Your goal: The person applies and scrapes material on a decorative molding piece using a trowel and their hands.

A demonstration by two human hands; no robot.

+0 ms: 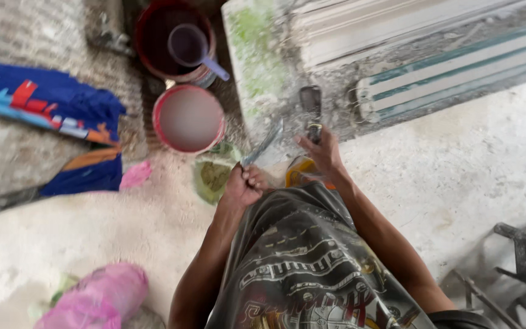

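Observation:
My left hand [245, 184] is closed in a fist around the handle of a long grey blade [265, 145] that slants up and to the right. Beside it, my right hand [322, 153] pinches a small dark object [315, 131] with its fingertips; I cannot tell what it is. A second dark oblong piece [310, 99] lies just above it on the mossy concrete slab [257, 55]. A yellow packet-like thing [298, 171] shows under my right hand, above my grey printed shirt. A green leaf-like scrap [212, 178] lies left of my left fist.
Two red buckets stand ahead: the near one [188, 119] holds cloudy water, the far one [153, 36] holds a purple scoop [190, 47]. A blue patterned cloth [44, 100] lies left, a pink bag [101, 298] lower left, dark metal bars [525, 256] lower right.

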